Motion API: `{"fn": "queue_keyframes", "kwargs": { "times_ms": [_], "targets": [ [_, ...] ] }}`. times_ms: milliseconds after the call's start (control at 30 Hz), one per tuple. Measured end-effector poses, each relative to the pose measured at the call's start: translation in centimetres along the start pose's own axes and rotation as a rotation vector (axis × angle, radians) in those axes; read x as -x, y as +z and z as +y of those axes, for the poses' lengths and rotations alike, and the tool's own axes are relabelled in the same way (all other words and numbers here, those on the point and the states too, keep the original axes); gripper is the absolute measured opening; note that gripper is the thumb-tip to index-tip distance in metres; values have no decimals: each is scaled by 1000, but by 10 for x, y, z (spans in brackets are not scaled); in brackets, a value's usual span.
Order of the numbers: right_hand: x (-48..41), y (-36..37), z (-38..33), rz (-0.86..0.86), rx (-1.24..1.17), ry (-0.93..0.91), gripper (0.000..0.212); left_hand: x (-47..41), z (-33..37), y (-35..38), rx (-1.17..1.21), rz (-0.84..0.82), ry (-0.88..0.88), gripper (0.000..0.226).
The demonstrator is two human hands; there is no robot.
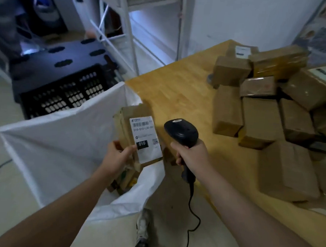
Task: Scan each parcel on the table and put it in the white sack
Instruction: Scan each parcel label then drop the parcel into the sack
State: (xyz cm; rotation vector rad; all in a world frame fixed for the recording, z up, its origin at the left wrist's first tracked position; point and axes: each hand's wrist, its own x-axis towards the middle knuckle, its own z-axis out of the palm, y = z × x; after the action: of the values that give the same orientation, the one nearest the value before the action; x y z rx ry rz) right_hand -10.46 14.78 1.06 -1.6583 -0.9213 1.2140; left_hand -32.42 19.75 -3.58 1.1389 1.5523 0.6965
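Observation:
My left hand (119, 155) grips a brown cardboard parcel (137, 120) by its lower left side, thumb on the white shipping label, which faces up with a barcode and a black "010" mark. The parcel hangs over the open mouth of the white sack (63, 137), beside the table's corner. My right hand (192, 155) grips the handle of a black corded barcode scanner (180, 132), its head just right of the label. Several brown parcels (260, 121) lie piled on the wooden table (179, 90) to the right.
A black slotted plastic crate (62, 91) stands behind the sack. A white metal rack (125, 36) rises at the back. The scanner's cable (191, 219) hangs to the floor by my shoe (143, 228). Another box shows inside the sack under the held parcel.

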Motion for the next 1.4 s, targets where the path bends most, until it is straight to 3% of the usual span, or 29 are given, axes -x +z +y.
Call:
{"fn": "queue_keyframes", "kwargs": {
  "times_ms": [233, 400, 567, 800, 933, 1133, 1267, 1400],
  "targets": [
    [-22, 68, 16, -179, 111, 64, 16, -20, -75, -56, -153, 146, -186, 28],
    [-52, 124, 27, -258, 245, 74, 13, -65, -112, -75, -542, 163, -350, 87],
    [-90, 179, 54, -333, 424, 121, 35, -125, -147, -86, -870, 75, -350, 88],
    [-142, 218, 115, -347, 517, 214, 38, -207, -215, -88, -1167, -2, -291, 103],
    [-165, 231, 147, -363, 525, 227, 30, -236, -254, -76, -1134, -44, -377, 102],
    [-187, 249, 176, -352, 577, 182, 35, -261, -297, -66, -1176, 6, -311, 79],
    [-188, 261, 177, -371, 593, 152, 35, -272, -295, -66, -1293, -65, -303, 66],
    [-171, 264, 157, -399, 625, 149, 38, -265, -264, -65, -1208, -41, -255, 61]
  ]
}}
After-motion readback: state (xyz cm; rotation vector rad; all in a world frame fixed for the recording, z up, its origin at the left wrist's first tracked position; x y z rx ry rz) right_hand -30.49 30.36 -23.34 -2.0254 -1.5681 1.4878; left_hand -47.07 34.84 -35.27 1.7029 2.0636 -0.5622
